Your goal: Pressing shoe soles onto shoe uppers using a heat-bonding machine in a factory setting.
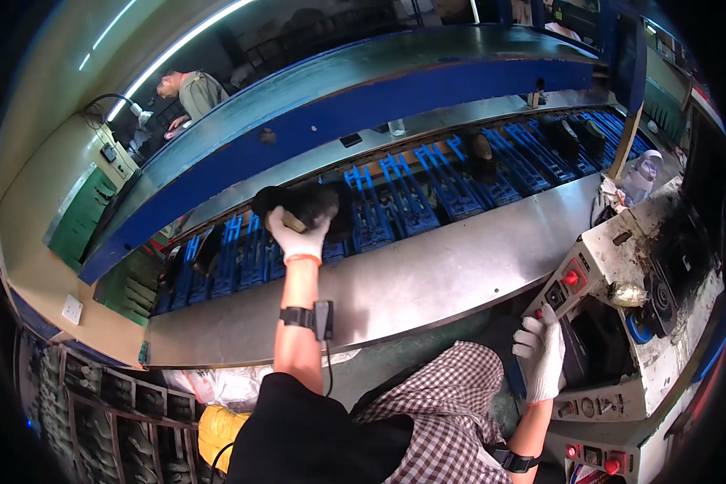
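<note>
My left hand [298, 235], in a white glove with an orange cuff, reaches forward over the conveyor and grips a dark shoe [327, 200]. A tan patch shows under the fingers, and motion blurs part of the shoe. My right hand [542, 355], also gloved in white, is at the front of a machine [595, 242] on the right. Its thumb or forefinger points up at the lower end of the control panel [558, 292], seemingly touching it. The other fingers are loosely bent and apart, with nothing seen in them.
Blue slats [411, 198] line the conveyor, with more dark shoes [480, 147] on them. A metal ledge [395, 278] runs along its near side, and a blue beam [339, 109] crosses above. A clear bottle [642, 176] stands right. Another person [198, 95] works far left; a rack [129, 419] stands lower left.
</note>
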A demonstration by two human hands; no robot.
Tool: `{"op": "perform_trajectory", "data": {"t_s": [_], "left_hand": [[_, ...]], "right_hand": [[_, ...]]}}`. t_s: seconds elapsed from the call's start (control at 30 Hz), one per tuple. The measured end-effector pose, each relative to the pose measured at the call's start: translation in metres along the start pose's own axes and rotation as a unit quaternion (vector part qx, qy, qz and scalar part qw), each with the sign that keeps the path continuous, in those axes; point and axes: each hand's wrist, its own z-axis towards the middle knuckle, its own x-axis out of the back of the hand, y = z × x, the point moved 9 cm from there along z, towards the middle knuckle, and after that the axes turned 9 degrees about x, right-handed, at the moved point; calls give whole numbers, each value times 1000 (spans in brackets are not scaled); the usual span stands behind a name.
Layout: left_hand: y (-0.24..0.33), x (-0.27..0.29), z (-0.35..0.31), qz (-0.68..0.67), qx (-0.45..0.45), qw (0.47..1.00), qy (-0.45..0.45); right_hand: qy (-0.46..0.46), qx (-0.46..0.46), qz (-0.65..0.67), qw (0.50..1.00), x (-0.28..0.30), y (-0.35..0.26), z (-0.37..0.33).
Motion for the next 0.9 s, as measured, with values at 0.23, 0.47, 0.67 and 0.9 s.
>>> {"op": "perform_trajectory", "data": {"t_s": [0.23,0.47,0.67,0.9], "left_hand": [[78,20,59,13,-59,997,38],[88,38,92,17,-64,998,10],[99,62,123,35,-81,996,13],[86,53,140,-1,-43,999,-32]], "right_hand": [[30,-5,45,999,0,12,0],[30,-29,34,999,-3,21,3],[17,-36,0,999,-6,25,6],[20,-36,-12,999,-4,31,8]]}}
